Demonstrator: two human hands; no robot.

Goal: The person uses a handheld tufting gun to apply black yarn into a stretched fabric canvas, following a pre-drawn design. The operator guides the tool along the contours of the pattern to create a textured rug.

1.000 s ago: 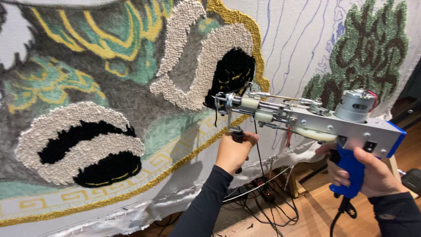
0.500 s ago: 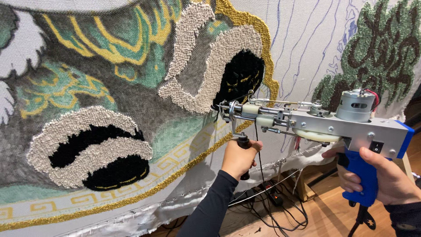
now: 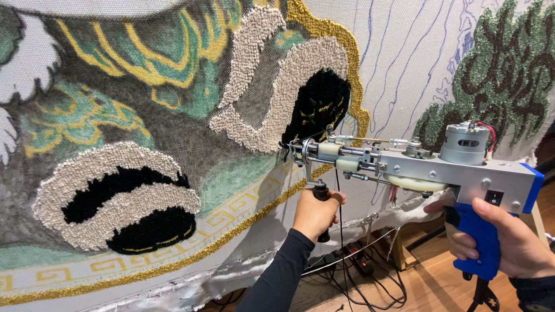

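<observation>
Head view showed the silver-and-blue electric tufting gun [image 3: 416,167] at centre right — left hand [image 3: 315,212] clenched on its black front handle [image 3: 321,193], right hand [image 3: 509,242] grasping the blue pistol handle [image 3: 477,242] — needle tip against the stretched tufted rug cloth [image 3: 173,115].

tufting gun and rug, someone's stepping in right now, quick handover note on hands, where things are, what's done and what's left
Left hand: closed around the black front handle under the nose of the tufting gun.
Right hand: closed on the blue rear grip, thumb near the black switch.
Gun: held level, its needle tip against the stretched cloth at the lower edge of the black tufted patch.
Done: cream, black, green and gold areas are tufted.
Left: the cloth right of the gold border shows only blue drawn lines, apart from a green tufted shape.
</observation>
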